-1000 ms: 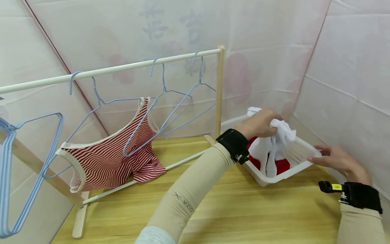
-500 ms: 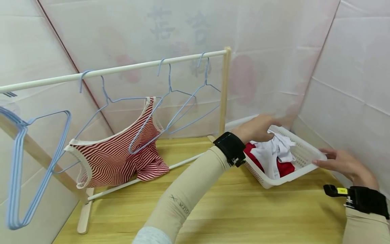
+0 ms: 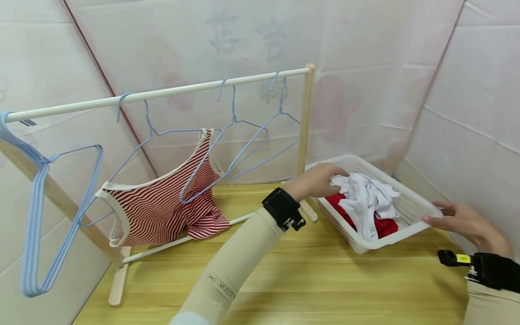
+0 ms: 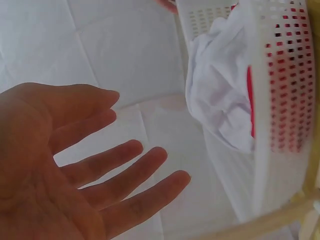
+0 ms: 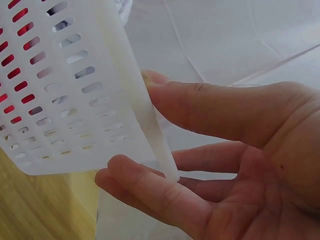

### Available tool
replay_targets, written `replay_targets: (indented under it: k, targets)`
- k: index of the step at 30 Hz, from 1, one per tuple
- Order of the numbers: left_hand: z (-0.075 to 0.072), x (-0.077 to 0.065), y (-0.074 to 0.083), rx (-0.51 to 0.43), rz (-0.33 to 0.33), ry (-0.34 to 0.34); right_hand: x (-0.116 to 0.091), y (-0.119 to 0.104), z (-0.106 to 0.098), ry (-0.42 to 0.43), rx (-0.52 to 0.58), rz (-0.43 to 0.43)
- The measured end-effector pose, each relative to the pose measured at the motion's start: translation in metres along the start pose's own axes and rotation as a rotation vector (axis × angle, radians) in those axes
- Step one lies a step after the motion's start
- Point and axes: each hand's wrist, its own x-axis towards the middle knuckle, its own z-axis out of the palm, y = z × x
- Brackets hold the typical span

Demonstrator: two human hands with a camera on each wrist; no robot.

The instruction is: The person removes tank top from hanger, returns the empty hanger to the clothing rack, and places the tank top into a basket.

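Observation:
A white perforated plastic basket (image 3: 400,236) stands on the wooden table at the right. Inside it a crumpled white garment (image 3: 367,194) lies over a red cloth (image 3: 387,227). My left hand (image 3: 318,180) hovers by the basket's left side. Its fingers (image 4: 135,207) are spread and hold nothing in the left wrist view, apart from the white garment. My right hand (image 3: 467,223) grips the basket's right corner. The right wrist view shows the thumb (image 5: 200,105) on the rim and fingers beneath it.
A clothes rack with a white top rail (image 3: 174,91) stands left. A red-striped top (image 3: 162,207) hangs there on a blue hanger. Bare blue hangers (image 3: 280,110) hang to its right, and several more hangers (image 3: 34,225) cluster far left. Pale fabric walls enclose the table (image 3: 308,280).
My left hand has lowered the white garment into the basket, let go of it and drawn back left. The right hand stays on the corner. The head view has shifted slightly left.

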Motion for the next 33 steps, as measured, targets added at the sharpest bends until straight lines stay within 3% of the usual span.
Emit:
replay_targets:
  k: [12,21,24,33]
  targets:
    - [0.007,-0.066,-0.037,-0.2,-0.095,0.032,0.003,0.003,-0.002,-0.001,-0.011,0.058]
    - [0.017,-0.11,-0.056,-0.257,-0.037,0.083,0.005,0.005,-0.001,-0.009,-0.017,0.076]
    - [0.022,-0.125,-0.061,-0.28,-0.046,0.101,0.004,0.007,-0.002,-0.01,-0.017,0.075]
    - [0.028,-0.176,-0.077,-0.377,-0.149,0.217,0.005,0.006,-0.003,-0.008,-0.016,0.069]
